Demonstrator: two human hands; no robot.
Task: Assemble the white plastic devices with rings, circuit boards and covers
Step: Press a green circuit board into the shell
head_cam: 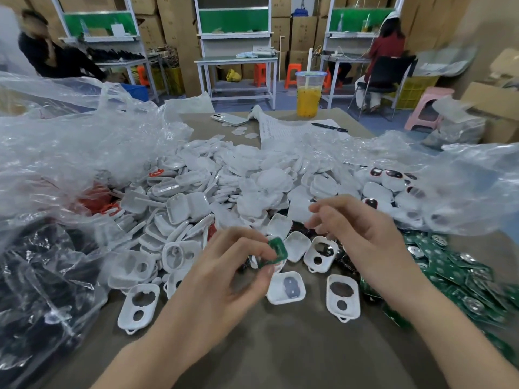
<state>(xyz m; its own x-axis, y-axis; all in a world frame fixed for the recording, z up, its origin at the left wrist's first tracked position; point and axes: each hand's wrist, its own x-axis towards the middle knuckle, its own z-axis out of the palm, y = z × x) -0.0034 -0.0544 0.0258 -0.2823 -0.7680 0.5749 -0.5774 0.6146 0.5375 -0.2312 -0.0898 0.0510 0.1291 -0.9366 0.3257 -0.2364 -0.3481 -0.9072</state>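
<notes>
Hands [224, 273] [362, 237], green board [278, 248], glossy shells [179, 207]

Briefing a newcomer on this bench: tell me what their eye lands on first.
A heap of white plastic shells fills the middle of the table. Just before it, the left grip pinches a green circuit board, and more green boards pile at the right edge.

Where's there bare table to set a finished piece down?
The widest bare patch of table lies at the near edge, below the loose white shells. A smaller strip lies beyond the pile, between the phone and the plastic bag. Crowded: the white pile mid-table, green circuit boards right.
</notes>
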